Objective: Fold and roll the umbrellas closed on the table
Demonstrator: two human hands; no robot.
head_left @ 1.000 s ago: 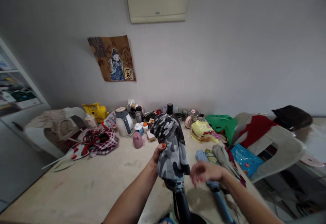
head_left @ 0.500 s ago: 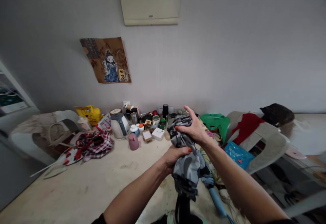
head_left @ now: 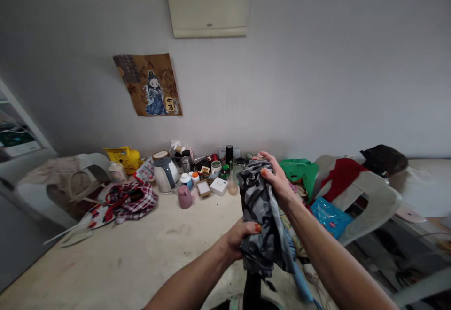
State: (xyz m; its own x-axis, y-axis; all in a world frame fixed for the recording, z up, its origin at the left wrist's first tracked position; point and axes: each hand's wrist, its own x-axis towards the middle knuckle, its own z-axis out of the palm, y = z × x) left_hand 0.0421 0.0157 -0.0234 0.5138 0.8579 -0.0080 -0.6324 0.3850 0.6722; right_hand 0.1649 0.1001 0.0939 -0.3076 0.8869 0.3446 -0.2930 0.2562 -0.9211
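Note:
A folded umbrella [head_left: 259, 206] with grey and black camouflage cloth is held up over the table, its black handle [head_left: 252, 286] pointing down toward me. My left hand [head_left: 240, 238] grips the cloth low on its left side, thumb across the front. Higher up, my right hand [head_left: 276, 178] is wrapped round the top right of the bundle with the thumb on the cloth. A loose fold hangs at the lower right. Just beyond it on the table lies a light blue umbrella [head_left: 301, 282], partly covered by the camouflage cloth and my right forearm.
Along the wall stand a kettle [head_left: 165, 176], a pink cup [head_left: 184, 197], a white box [head_left: 219, 186] and several bottles. Checked cloth [head_left: 137, 202] lies at the left. White chairs flank the table [head_left: 141, 258]; a blue packet [head_left: 331, 217] rests by the right one.
My left hand has slid down the umbrella cloth. My right hand has shifted slightly right and down, its fingers closer round the top. The cloth now hangs looser and wider at the lower right.

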